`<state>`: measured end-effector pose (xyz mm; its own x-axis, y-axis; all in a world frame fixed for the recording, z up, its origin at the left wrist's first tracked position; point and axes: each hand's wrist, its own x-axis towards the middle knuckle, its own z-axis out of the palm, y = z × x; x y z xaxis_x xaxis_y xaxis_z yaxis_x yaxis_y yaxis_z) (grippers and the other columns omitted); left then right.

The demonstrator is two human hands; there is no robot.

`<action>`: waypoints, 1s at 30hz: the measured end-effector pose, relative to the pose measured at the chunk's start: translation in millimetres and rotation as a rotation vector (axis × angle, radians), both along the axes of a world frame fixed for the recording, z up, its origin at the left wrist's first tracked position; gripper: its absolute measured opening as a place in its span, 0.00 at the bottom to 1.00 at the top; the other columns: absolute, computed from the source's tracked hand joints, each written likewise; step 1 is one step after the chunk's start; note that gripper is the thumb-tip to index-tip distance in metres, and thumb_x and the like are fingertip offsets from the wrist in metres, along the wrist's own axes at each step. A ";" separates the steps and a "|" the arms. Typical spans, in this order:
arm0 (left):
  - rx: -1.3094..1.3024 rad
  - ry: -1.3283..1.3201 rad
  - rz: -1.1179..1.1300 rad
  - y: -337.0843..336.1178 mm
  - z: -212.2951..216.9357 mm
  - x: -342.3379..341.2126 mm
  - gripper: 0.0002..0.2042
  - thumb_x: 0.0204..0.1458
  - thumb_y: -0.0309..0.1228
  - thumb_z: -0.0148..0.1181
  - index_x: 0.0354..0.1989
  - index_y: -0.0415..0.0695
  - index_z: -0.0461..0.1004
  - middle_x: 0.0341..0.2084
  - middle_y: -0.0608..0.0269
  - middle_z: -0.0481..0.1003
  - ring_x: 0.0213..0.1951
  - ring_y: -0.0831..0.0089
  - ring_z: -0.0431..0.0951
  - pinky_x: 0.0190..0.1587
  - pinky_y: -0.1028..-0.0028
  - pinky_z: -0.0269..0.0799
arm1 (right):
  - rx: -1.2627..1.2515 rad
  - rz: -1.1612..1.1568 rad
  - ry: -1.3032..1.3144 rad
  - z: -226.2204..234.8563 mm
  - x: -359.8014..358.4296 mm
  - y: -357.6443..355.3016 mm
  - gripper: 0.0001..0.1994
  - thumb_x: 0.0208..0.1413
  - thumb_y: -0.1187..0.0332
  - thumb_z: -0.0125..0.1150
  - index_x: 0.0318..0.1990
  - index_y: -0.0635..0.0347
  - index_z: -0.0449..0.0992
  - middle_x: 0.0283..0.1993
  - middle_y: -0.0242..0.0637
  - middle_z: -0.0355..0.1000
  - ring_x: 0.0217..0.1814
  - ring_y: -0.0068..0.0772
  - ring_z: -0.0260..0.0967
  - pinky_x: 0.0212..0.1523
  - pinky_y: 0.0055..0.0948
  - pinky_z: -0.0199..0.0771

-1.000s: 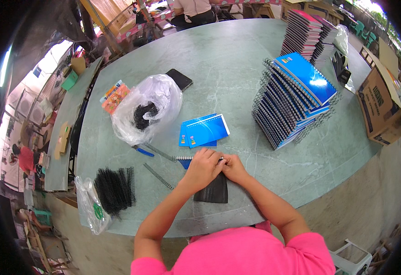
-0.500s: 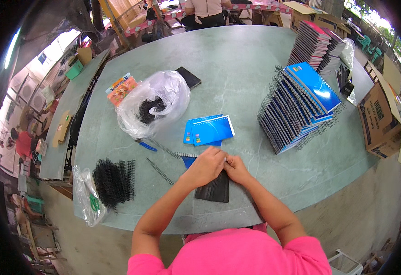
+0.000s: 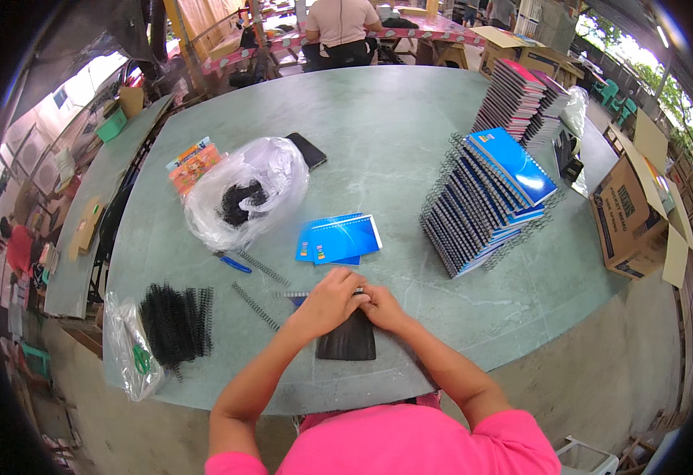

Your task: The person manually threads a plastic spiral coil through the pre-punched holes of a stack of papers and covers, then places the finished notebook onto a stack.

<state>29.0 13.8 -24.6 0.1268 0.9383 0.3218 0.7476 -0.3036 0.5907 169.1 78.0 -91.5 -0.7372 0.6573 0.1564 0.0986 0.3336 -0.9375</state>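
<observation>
My left hand (image 3: 332, 302) is closed, fingers bent around a small blue notebook (image 3: 297, 301) that the hands largely hide. A dark wire coil runs along its far edge and pokes out at the left. Pinched against the notebook's right end is my right hand (image 3: 384, 308); its fingertips meet those of the left. Below both hands lies a black ribbed pad (image 3: 346, 339). Just beyond them are several overlapping blue notebook covers (image 3: 348, 240) with punched edges. Two loose coils, one by the blue-handled pliers (image 3: 234, 263) and another coil (image 3: 256, 306), rest to the left.
A plastic bag (image 3: 283, 178) holding black coils stands at left, near a dark flat case (image 3: 307, 150). Nearer are bundled coils (image 3: 174, 321) and a clear bag (image 3: 129, 348). Tall stacks of blue notebooks (image 3: 473, 214) and red-topped notebooks (image 3: 513, 95) stand right, beside a carton (image 3: 628, 214).
The whole scene has shifted left and slightly down in the picture. Less of the blue notebook shows beside my left hand. Both hands keep their grip at nearly the same spot over the pad.
</observation>
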 end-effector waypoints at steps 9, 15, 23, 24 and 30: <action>0.083 0.101 0.070 -7.3 -0.2 4.8 0.08 0.44 0.28 0.59 0.27 0.39 0.67 0.26 0.54 0.66 0.33 0.55 0.68 0.36 0.60 0.65 | 0.015 -0.042 0.011 1.6 -1.2 -7.9 0.08 0.55 0.72 0.49 0.41 0.62 0.70 0.25 0.51 0.67 0.26 0.37 0.68 0.28 0.33 0.64; 0.112 0.098 0.106 -9.6 -2.0 9.0 0.08 0.44 0.28 0.59 0.27 0.40 0.66 0.26 0.53 0.65 0.32 0.54 0.68 0.35 0.61 0.65 | 0.038 -0.042 -0.036 8.2 2.7 -10.7 0.10 0.56 0.70 0.49 0.44 0.61 0.70 0.26 0.52 0.68 0.26 0.45 0.69 0.28 0.34 0.65; -0.027 0.071 0.106 -9.2 7.5 6.3 0.11 0.44 0.30 0.60 0.32 0.40 0.68 0.29 0.51 0.66 0.36 0.52 0.68 0.37 0.62 0.65 | -0.044 0.002 -0.098 25.5 6.6 -11.8 0.12 0.55 0.74 0.50 0.46 0.63 0.70 0.32 0.50 0.72 0.35 0.44 0.73 0.35 0.34 0.68; 0.049 0.052 0.128 -11.7 9.5 7.1 0.11 0.44 0.31 0.61 0.32 0.40 0.68 0.30 0.51 0.67 0.36 0.53 0.68 0.37 0.62 0.65 | 0.004 0.000 -0.083 33.0 9.7 -11.9 0.12 0.53 0.75 0.50 0.46 0.62 0.70 0.34 0.49 0.72 0.36 0.44 0.72 0.36 0.34 0.68; 0.562 0.066 0.463 -23.0 53.2 -11.8 0.13 0.44 0.31 0.62 0.37 0.41 0.70 0.36 0.52 0.68 0.39 0.55 0.68 0.43 0.62 0.63 | 0.743 -0.402 0.273 161.5 69.3 32.5 0.19 0.46 0.86 0.47 0.46 0.61 0.73 0.48 0.41 0.71 0.52 0.40 0.68 0.52 0.33 0.67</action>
